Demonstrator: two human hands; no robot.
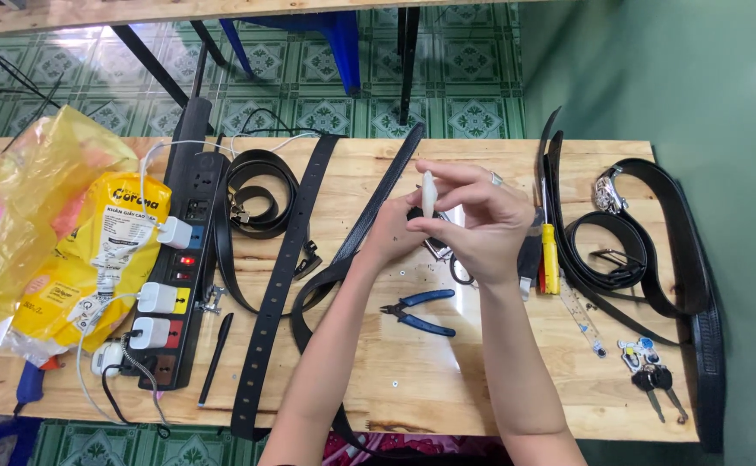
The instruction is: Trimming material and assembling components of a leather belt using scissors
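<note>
Pale pine planks form the tabletop [481,388], strewn end to end with black leather belts: two straight straps [278,276] run from far edge to near edge left of centre, while coiled belts [645,250] crowd the right end. A black power strip [183,267] with white chargers lies along the left side, beside yellow plastic bags [50,233] at the left end. Above the middle, raised clear of the clutter for a close look, the person's right hand [481,220] pinches a small white oblong piece [428,194] upright between its fingertips; the left hand [395,233] closes on a dark part beneath it, though what it grasps cannot be made out. Blue-handled pliers [417,311] lie just nearside of the hands, a yellow-handled tool [550,255] to the right, keys [654,380] at the near right corner.
</note>
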